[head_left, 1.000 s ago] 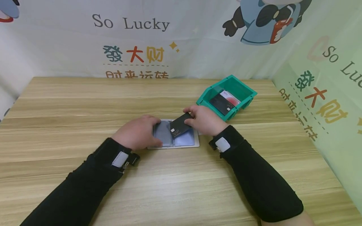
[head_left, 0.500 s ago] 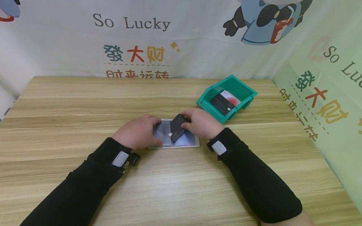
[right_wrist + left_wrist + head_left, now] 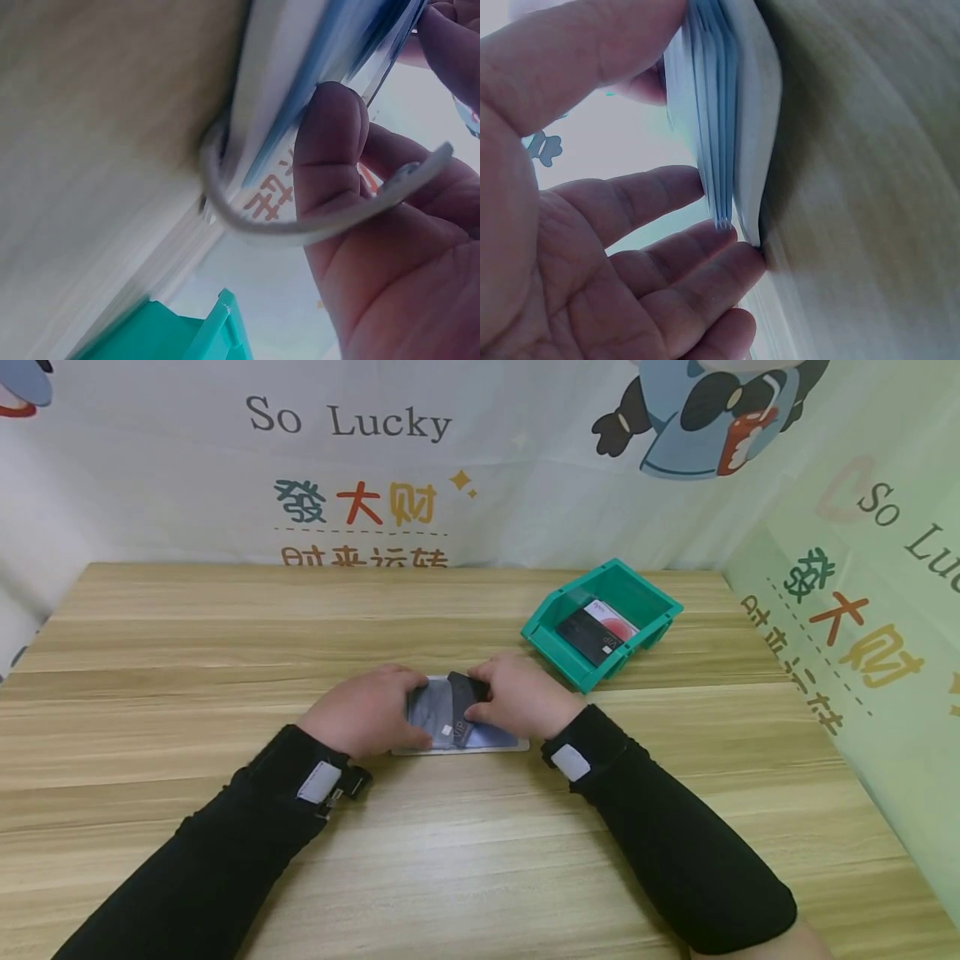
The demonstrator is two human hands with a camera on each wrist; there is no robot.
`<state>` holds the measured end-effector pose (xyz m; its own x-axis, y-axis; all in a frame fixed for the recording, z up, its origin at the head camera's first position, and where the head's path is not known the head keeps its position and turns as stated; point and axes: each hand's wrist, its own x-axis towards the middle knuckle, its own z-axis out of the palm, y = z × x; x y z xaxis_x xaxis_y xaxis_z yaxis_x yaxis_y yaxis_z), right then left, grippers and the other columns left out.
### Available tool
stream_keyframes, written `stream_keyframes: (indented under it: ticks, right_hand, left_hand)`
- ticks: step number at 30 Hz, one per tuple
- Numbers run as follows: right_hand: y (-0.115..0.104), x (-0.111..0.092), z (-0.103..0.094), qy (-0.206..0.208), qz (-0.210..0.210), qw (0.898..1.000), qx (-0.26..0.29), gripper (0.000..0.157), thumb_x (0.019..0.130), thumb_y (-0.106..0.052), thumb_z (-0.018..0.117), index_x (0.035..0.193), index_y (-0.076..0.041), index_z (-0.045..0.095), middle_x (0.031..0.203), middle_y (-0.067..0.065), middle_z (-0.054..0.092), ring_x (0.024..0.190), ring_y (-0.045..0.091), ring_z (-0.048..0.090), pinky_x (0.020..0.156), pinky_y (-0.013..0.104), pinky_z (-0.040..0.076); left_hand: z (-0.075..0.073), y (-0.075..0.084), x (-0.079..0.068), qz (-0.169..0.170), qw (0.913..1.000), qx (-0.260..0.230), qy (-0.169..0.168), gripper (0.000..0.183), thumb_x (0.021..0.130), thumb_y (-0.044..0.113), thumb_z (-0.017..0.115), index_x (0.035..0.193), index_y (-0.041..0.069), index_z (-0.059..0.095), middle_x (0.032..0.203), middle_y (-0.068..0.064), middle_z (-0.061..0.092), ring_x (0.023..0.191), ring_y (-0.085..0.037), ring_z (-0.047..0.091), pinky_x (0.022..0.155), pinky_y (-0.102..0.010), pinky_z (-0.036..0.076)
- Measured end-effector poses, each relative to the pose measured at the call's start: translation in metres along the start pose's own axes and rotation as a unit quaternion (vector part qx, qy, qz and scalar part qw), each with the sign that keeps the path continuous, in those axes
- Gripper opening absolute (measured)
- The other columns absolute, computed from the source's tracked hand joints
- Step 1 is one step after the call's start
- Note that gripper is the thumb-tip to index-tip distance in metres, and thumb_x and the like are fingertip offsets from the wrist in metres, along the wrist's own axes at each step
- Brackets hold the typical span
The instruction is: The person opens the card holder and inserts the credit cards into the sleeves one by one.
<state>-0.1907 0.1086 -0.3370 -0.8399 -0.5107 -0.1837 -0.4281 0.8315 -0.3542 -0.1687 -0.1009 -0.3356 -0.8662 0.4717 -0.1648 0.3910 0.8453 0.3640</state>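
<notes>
A card holder (image 3: 431, 706) with a pale cover and clear pockets lies spread on the table. My left hand (image 3: 360, 710) holds its left side, thumb at the near edge and fingers at the far edge. In the left wrist view, the stacked clear sleeves (image 3: 716, 120) and thick white cover (image 3: 757, 120) show edge-on beside the fingers. My right hand (image 3: 525, 697) pinches a black VIP card (image 3: 467, 693) at its right side, tilted over the holder's middle, its left edge at the left pocket. A pale strap with a snap button (image 3: 300, 231) curves past the right thumb.
Behind the right hand stands a green plastic bin (image 3: 630, 578). Inside it lie another black VIP card (image 3: 585, 635) and a white card with a red design (image 3: 615, 620). A printed cloth (image 3: 525, 502) hangs along the table's back edge.
The right hand has moved left and slightly nearer, bringing the black card to the left pocket and turning it more upright. The left hand and the holder have stayed in place.
</notes>
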Motion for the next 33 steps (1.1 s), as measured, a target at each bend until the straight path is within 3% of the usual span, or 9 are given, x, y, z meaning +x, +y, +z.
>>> stream_keyframes:
  ticks: [4,10,14,20,25,33]
  right_hand:
    - [-0.005,0.000,0.000,0.006,0.016,1.000,-0.013,0.049,0.088,-0.034,0.064,0.129,-0.007,0.056,0.112,0.005,0.058,0.092,0.012,0.050,0.083,0.031,0.045]
    - [-0.007,0.009,-0.001,-0.006,0.037,0.999,0.014,0.040,0.091,-0.026,0.062,0.126,-0.007,0.058,0.118,0.006,0.059,0.101,0.014,0.050,0.090,0.034,0.044]
    - [-0.006,0.015,-0.003,-0.024,0.037,0.999,0.029,0.036,0.091,-0.021,0.062,0.125,-0.008,0.060,0.117,0.003,0.061,0.100,0.010,0.051,0.090,0.032,0.044]
    - [-0.011,0.020,-0.004,-0.041,0.019,0.999,-0.007,0.037,0.091,-0.020,0.060,0.127,-0.012,0.059,0.120,0.001,0.060,0.102,0.010,0.050,0.092,0.032,0.043]
    - [-0.019,0.021,-0.003,-0.025,0.032,0.999,-0.022,0.044,0.091,-0.021,0.060,0.132,-0.009,0.053,0.125,0.007,0.056,0.109,0.015,0.048,0.094,0.034,0.042]
    - [-0.023,0.011,0.001,0.005,0.079,0.996,0.043,0.050,0.091,-0.020,0.061,0.136,-0.004,0.046,0.121,0.010,0.057,0.104,0.015,0.051,0.088,0.034,0.046]
  left_hand:
    - [0.001,-0.001,0.001,-0.002,1.0000,0.000,-0.003,0.078,0.070,0.043,0.079,0.132,0.004,0.050,0.126,-0.010,0.051,0.087,-0.021,0.050,0.073,-0.037,0.046]
    - [0.000,-0.001,0.000,-0.001,1.0000,-0.006,-0.001,0.079,0.069,0.043,0.079,0.132,0.004,0.050,0.127,-0.011,0.051,0.088,-0.021,0.050,0.074,-0.037,0.046]
    - [-0.001,-0.001,0.000,0.000,0.9999,-0.011,-0.002,0.081,0.068,0.042,0.080,0.133,0.004,0.049,0.128,-0.011,0.050,0.090,-0.022,0.050,0.074,-0.038,0.046]
    - [0.000,-0.003,-0.001,-0.003,0.9998,-0.020,-0.001,0.084,0.067,0.042,0.081,0.134,0.004,0.047,0.126,-0.011,0.051,0.090,-0.022,0.050,0.075,-0.038,0.046]
    - [0.000,-0.003,-0.001,-0.007,0.9998,-0.021,-0.002,0.086,0.066,0.044,0.081,0.135,0.006,0.046,0.125,-0.010,0.051,0.090,-0.022,0.050,0.075,-0.038,0.046]
    - [0.001,-0.002,0.000,-0.010,0.9997,-0.022,-0.005,0.088,0.065,0.045,0.081,0.136,0.006,0.045,0.122,-0.009,0.052,0.091,-0.022,0.049,0.077,-0.038,0.045]
